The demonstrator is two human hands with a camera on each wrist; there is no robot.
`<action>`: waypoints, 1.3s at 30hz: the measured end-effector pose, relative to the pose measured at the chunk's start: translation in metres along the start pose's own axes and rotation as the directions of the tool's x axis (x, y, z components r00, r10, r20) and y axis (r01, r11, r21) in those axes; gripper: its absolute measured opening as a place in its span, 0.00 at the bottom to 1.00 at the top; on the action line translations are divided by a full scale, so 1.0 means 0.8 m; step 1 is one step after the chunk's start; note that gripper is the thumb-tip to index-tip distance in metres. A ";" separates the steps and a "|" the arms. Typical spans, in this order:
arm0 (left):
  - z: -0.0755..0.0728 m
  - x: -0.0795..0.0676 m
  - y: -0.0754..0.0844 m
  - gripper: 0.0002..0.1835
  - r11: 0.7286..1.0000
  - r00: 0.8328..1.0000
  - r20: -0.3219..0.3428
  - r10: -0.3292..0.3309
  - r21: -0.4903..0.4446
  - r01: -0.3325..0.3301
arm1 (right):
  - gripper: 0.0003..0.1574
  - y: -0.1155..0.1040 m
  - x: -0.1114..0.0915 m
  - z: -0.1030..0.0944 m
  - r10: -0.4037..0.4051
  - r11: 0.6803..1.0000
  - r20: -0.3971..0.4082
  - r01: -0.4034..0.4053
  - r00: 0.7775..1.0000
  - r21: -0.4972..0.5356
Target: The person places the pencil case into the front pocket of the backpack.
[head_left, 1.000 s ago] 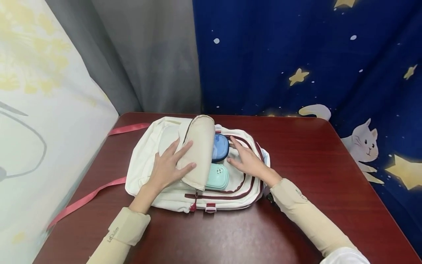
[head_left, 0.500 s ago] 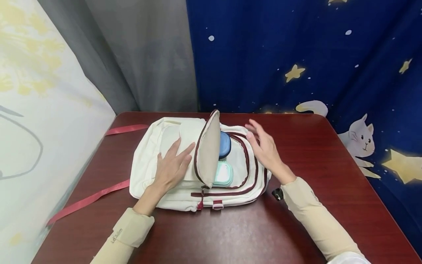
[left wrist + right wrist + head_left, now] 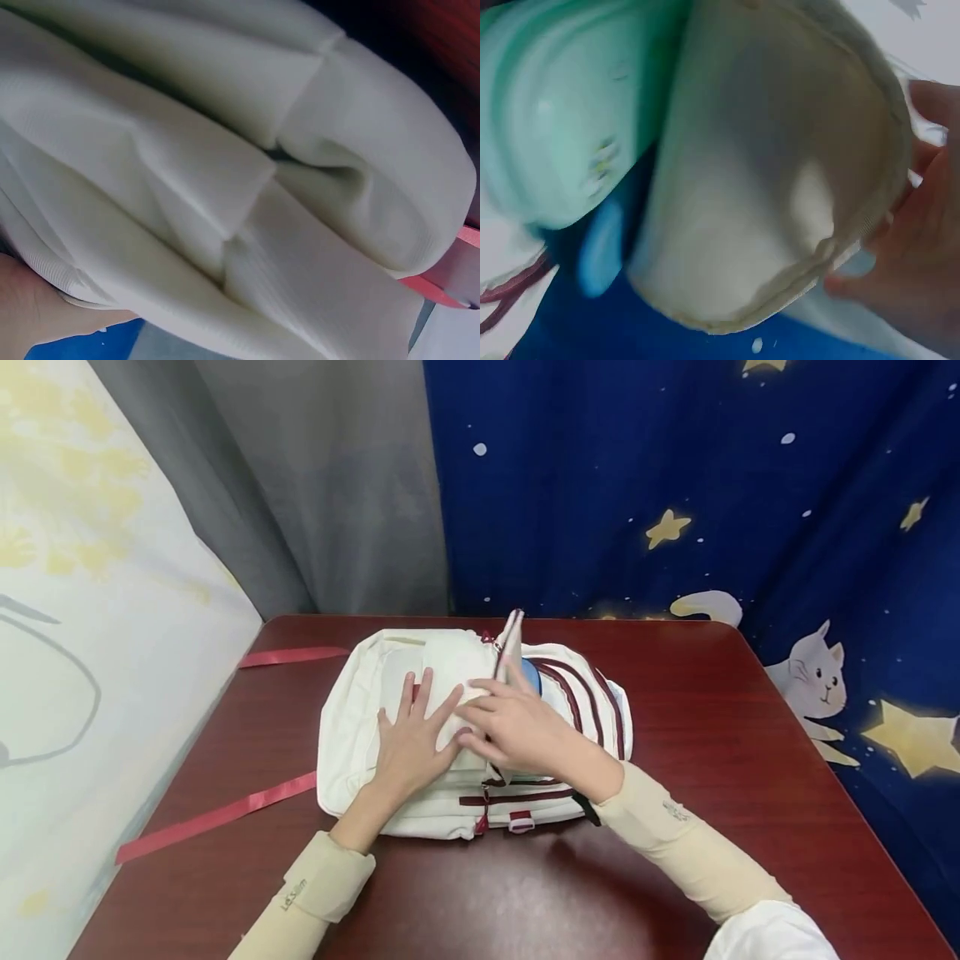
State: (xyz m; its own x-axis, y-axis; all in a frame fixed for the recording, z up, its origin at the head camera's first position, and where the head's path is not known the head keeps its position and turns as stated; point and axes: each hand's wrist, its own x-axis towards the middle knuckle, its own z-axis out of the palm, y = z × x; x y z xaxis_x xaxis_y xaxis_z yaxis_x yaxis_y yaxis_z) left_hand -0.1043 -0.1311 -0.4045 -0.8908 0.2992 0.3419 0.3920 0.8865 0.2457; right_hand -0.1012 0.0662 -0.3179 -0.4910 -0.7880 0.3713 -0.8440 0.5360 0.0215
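A white backpack (image 3: 360,727) lies flat on the table, its front pocket flap (image 3: 510,647) standing upright. My left hand (image 3: 408,747) rests on the pack's front left of the flap, fingers spread. My right hand (image 3: 528,727) reaches across the flap, its fingers extended and slightly bent. In the right wrist view the flap's beige lining (image 3: 780,165) faces the camera, with the right fingers (image 3: 900,247) at its edge. Inside the pocket sit a mint-green case (image 3: 562,112) and a blue case (image 3: 531,677), the latter mostly hidden by the flap in the head view.
The dark red tabletop (image 3: 712,718) extends around the pack. Two red straps (image 3: 225,817) trail off to the left. A dark zipper tab (image 3: 484,822) hangs at the near side. Grey and blue star-patterned curtains (image 3: 570,485) stand behind the table.
The flap has swung up from lying folded left to upright. The right hand drew back right, then came left over the flap. The pack has shifted slightly right.
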 end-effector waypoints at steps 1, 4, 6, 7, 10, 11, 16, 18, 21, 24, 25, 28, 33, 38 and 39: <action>0.000 0.001 0.001 0.34 1.000 1.000 0.006 -0.004 -0.001 0.004 | 0.21 0.004 -0.007 -0.001 0.053 0.998 0.006 -0.052 0.999 -0.032; 0.000 0.005 0.002 0.33 1.000 1.000 0.018 -0.023 -0.012 0.024 | 0.20 0.018 -0.032 -0.004 0.199 0.976 0.020 -0.197 0.980 -0.090; -0.002 0.006 0.001 0.33 0.999 0.999 0.035 -0.038 -0.011 0.038 | 0.22 0.026 -0.052 -0.003 0.283 0.956 0.042 -0.278 0.958 -0.096; -0.003 0.006 0.001 0.34 0.999 0.998 0.038 -0.042 -0.011 0.043 | 0.24 0.030 -0.063 0.000 0.318 0.946 0.055 -0.313 0.946 -0.089; -0.004 0.006 -0.001 0.34 0.998 0.998 0.039 -0.056 -0.005 0.056 | 0.30 0.040 -0.094 0.020 0.397 0.918 0.107 -0.394 0.911 -0.047; -0.004 0.006 -0.002 0.34 0.998 0.998 0.036 -0.059 -0.006 0.059 | 0.31 0.043 -0.103 0.030 0.414 0.910 0.125 -0.415 0.902 -0.020; -0.002 0.005 -0.004 0.34 0.998 0.997 0.039 -0.069 0.005 0.069 | 0.34 0.048 -0.131 0.070 0.440 0.882 0.179 -0.461 0.880 0.100; 0.000 0.005 -0.004 0.34 0.997 0.996 0.044 -0.072 0.007 0.071 | 0.34 0.049 -0.135 0.076 0.441 0.879 0.163 -0.462 0.883 0.121; 0.002 0.007 -0.004 0.34 0.997 0.996 0.042 -0.077 0.005 0.077 | 0.35 0.050 -0.136 0.075 0.444 0.878 0.135 -0.460 0.886 0.133; 0.003 0.009 -0.004 0.34 0.997 0.996 0.046 -0.081 0.003 0.081 | 0.36 0.052 -0.136 0.072 0.441 0.881 0.114 -0.454 0.890 0.131; 0.004 0.010 -0.005 0.34 0.997 0.995 0.049 -0.082 0.002 0.082 | 0.36 0.053 -0.136 0.070 0.440 0.884 0.102 -0.450 0.892 0.129; 0.003 0.012 -0.005 0.34 0.996 0.994 0.062 -0.088 -0.002 0.088 | 0.38 0.057 -0.136 0.064 0.438 0.890 0.053 -0.441 0.898 0.119; -0.007 0.018 -0.002 0.36 0.994 0.989 0.098 -0.108 0.001 0.109 | 0.42 0.072 -0.144 0.051 0.481 0.871 -0.017 -0.476 0.877 0.119; -0.021 0.028 0.007 0.37 0.999 0.998 0.058 -0.037 -0.007 0.037 | 0.49 0.093 -0.161 0.032 0.576 0.815 -0.038 -0.571 0.816 0.096; -0.024 0.029 0.010 0.36 1.000 0.999 0.039 -0.013 -0.007 0.014 | 0.50 0.097 -0.165 0.028 0.595 0.802 -0.033 -0.590 0.803 0.088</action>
State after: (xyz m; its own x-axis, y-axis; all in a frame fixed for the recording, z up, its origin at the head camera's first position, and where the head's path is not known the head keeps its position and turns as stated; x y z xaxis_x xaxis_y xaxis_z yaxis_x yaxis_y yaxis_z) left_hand -0.1179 -0.1241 -0.3771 -0.9042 0.3008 0.3033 0.3816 0.8878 0.2571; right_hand -0.1067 0.2052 -0.3862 -0.8891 -0.3040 0.3421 -0.4062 0.8686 -0.2838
